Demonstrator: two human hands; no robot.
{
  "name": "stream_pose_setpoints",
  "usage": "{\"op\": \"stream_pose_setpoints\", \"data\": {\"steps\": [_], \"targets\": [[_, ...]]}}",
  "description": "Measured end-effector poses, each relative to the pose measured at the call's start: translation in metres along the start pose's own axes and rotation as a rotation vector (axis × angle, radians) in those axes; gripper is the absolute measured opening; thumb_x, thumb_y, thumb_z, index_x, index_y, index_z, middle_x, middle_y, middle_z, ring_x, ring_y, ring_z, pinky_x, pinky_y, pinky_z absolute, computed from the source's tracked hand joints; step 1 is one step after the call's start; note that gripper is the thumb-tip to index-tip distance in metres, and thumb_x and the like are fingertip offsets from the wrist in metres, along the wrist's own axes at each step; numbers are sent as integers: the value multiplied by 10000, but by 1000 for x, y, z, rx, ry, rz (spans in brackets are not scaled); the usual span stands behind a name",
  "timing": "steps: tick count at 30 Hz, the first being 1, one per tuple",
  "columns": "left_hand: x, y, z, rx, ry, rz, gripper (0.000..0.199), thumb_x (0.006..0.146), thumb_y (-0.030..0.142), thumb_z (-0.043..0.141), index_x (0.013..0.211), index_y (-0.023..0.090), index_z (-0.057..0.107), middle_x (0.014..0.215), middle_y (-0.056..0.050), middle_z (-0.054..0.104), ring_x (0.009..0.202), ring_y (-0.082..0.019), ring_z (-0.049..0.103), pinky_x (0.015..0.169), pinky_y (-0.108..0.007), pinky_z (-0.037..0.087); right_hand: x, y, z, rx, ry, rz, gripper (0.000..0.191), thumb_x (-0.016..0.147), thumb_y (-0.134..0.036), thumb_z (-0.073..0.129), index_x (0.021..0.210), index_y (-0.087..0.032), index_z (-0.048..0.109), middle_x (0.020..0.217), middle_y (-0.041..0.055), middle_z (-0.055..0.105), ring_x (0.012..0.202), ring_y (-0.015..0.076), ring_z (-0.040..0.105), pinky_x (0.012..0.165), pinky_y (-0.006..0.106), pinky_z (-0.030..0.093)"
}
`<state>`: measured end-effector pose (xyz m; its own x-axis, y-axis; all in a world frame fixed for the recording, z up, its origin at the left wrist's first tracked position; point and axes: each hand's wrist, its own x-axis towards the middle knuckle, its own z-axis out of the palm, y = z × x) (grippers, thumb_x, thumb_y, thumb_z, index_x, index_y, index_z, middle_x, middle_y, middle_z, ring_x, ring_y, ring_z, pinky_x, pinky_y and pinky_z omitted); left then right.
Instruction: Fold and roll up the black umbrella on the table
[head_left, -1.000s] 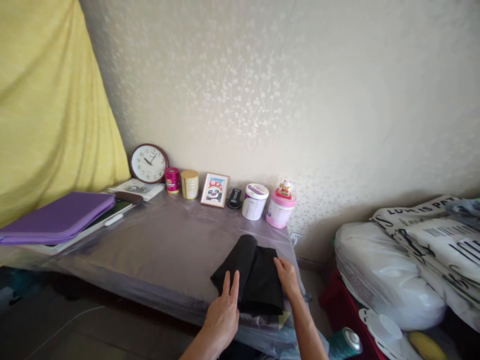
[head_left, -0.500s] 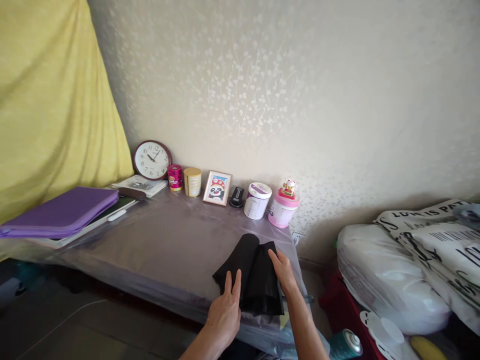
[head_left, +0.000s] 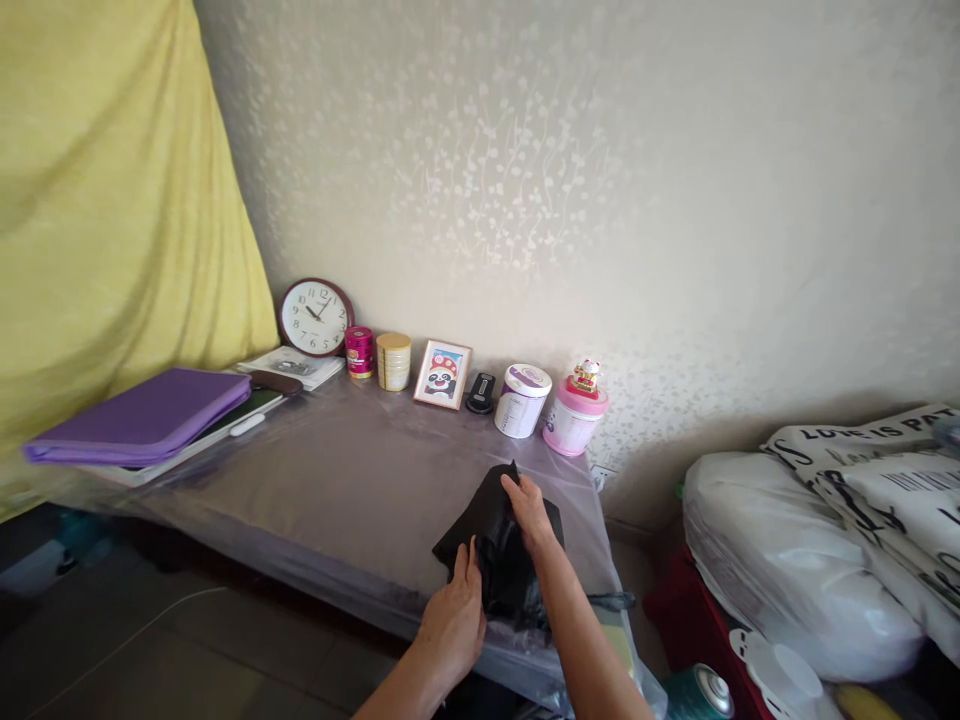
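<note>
A black, thin, partly shiny folded sheet (head_left: 486, 505), which looks like a plastic bag, lies bunched at the table's front right corner. My right hand (head_left: 531, 512) reaches across its upper part, pinching a fold between thumb and fingers. Against its lower left side is my left hand (head_left: 454, 610), with the fingers close together and gripping the material near the middle crease. That hand's thumb is mostly hidden. The forearms and hands cover part of the black sheet's right and lower areas.
Along the back of the plastic-covered table (head_left: 337, 470) stand a clock (head_left: 316, 318), several tins, a picture frame (head_left: 443, 374) and a pink tub (head_left: 574, 418) topped by a figurine. A purple folder (head_left: 142, 415) lies left. Bagged bedding (head_left: 780, 560) and a spray can (head_left: 697, 692) are right.
My right hand has moved left, from the sheet's right edge onto its upper middle, folding the right part over. My left hand's spread fingers have come together. The view has shifted slightly.
</note>
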<state>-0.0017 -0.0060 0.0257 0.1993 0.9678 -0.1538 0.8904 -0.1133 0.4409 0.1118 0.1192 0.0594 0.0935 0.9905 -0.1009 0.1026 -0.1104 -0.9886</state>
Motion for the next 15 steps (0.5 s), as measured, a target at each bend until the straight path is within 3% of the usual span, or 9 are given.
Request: {"op": "stream_pose_setpoints", "data": {"steps": [3, 8, 15], "targets": [[0, -1, 0, 4, -1, -9, 669, 717, 88, 411, 1355, 32, 222, 1449, -233, 153, 1004, -222, 585, 841, -282, 437, 2, 4, 9, -12, -11, 40, 251, 746, -347, 538, 925, -171, 554, 649, -15, 588, 556, 124, 568, 450, 215, 456], [-4, -2, -2, -28, 52, 7, 634, 772, 141, 393, 1363, 59, 180, 1437, -201, 218, 1101, -199, 528, 865, -252, 426, 6, 10, 16, -59, -2, 63, 292, 762, -268, 552, 1031, -162, 510, 665, -4, 608, 563, 121, 590, 450, 209, 479], [-25, -10, -11, -19, 67, -34, 562, 843, 279, 364, 1348, 76, 226, 1403, -169, 315, 1155, -202, 491, 887, -274, 430, 5, 10, 21, -110, -119, 30, 345, 818, -322, 482, 1106, -132, 460, 690, 31, 671, 601, 130, 648, 502, 204, 473]]}}
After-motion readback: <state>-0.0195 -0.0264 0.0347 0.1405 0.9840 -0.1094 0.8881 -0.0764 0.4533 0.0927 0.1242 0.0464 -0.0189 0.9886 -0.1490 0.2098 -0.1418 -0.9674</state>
